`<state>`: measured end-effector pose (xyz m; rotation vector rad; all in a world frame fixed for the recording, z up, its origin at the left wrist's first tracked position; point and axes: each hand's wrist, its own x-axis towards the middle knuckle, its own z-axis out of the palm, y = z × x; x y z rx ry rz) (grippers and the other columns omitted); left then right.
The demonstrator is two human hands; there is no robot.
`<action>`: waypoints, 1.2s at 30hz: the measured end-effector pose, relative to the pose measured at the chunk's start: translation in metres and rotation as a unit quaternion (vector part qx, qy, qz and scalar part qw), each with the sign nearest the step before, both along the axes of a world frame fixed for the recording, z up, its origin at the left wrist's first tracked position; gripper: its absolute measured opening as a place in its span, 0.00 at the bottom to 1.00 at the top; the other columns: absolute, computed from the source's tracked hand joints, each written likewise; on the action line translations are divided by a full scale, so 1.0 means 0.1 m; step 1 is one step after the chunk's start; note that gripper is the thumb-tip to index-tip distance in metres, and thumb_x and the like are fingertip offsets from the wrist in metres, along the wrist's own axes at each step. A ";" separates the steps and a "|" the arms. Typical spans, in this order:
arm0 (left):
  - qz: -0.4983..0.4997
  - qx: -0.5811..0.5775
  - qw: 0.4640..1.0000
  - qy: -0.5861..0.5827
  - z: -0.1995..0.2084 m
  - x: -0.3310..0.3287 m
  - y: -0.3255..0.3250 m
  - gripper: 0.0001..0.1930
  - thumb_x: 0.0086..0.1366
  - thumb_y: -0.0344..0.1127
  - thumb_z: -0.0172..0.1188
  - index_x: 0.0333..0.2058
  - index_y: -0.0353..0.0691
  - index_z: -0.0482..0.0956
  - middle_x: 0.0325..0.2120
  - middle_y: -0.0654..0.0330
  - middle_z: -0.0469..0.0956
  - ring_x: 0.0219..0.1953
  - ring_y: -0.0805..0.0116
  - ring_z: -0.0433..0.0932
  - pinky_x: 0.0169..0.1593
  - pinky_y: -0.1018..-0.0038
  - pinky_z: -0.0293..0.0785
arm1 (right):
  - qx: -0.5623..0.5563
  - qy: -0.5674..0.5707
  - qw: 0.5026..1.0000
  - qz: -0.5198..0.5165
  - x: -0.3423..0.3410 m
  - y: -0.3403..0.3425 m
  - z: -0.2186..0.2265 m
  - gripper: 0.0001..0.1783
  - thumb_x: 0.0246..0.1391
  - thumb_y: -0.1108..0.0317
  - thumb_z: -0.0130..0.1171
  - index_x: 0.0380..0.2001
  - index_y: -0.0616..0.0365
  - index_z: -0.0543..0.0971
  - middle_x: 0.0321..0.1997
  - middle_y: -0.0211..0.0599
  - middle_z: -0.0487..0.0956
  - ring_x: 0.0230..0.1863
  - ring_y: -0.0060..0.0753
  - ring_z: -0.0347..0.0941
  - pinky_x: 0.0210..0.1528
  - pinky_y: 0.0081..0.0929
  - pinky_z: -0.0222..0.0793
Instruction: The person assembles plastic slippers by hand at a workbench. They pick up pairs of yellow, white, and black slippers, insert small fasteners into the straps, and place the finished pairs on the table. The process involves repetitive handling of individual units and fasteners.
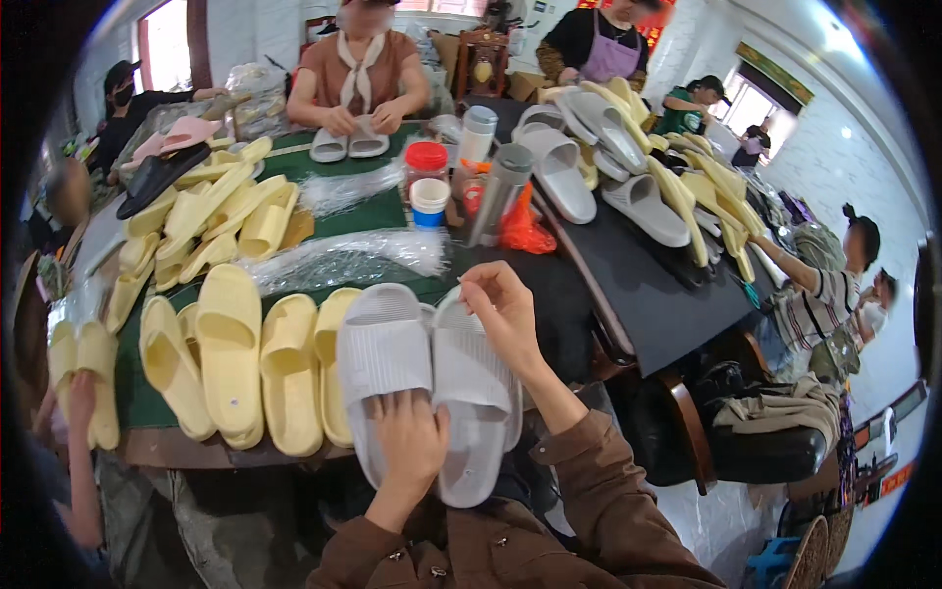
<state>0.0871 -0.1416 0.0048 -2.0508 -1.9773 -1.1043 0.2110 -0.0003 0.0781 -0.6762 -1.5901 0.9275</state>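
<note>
A pair of pale grey slide sandals (392,363) lies side by side in front of me, soles toward the table edge. My left hand (407,447) grips the near end of the pair from below. My right hand (500,309) is at the far end of the right sandal (471,393), its fingertips pinched together at the sandal's top edge. Whether something thin is between those fingers I cannot tell. Brown sleeves cover both my forearms.
Several yellow sandals (231,363) lie on the green table (373,211) to the left, with clear plastic ties (343,257). Flasks and cups (491,187) stand further back. More grey and yellow sandals (638,201) cover a black table to the right. Other people work around.
</note>
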 end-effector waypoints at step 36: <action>-0.004 0.037 0.999 0.016 -0.06 -0.02 0.02 0.16 0.55 0.36 0.56 0.35 0.25 0.72 0.40 0.40 0.71 0.46 0.38 0.67 0.58 0.43 0.55 | -0.007 0.022 0.914 -0.406 2.68 0.62 0.33 0.09 0.62 0.71 0.49 0.38 0.61 0.78 0.31 0.31 0.75 0.30 0.20 0.77 0.34 0.17 0.69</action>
